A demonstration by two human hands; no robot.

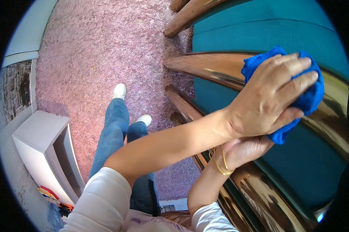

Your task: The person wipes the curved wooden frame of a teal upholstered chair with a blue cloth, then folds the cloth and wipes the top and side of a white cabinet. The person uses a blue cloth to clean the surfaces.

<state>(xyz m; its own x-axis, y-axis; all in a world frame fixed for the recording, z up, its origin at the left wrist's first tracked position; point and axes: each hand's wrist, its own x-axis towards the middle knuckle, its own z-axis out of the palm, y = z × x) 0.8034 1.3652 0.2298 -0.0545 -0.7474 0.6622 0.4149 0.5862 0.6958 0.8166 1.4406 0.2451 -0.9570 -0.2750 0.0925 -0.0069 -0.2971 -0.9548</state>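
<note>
A bright blue cloth is bunched over a glossy brown wooden armrest of the teal seating. My left hand lies on top of the cloth, its fingers bent over it and pressing it to the wood. My left arm crosses over from the lower left. Lower down, my right hand, with a thin gold bracelet at the wrist, reaches under the left one to the cloth's lower edge. Its fingers are hidden behind the left hand and the cloth, so their grip does not show.
Teal upholstered seats and more curved wooden arms run down the right side. A pinkish shaggy carpet covers the floor around my white shoes. At the left stands a white cabinet with an open side, small colourful items beside it.
</note>
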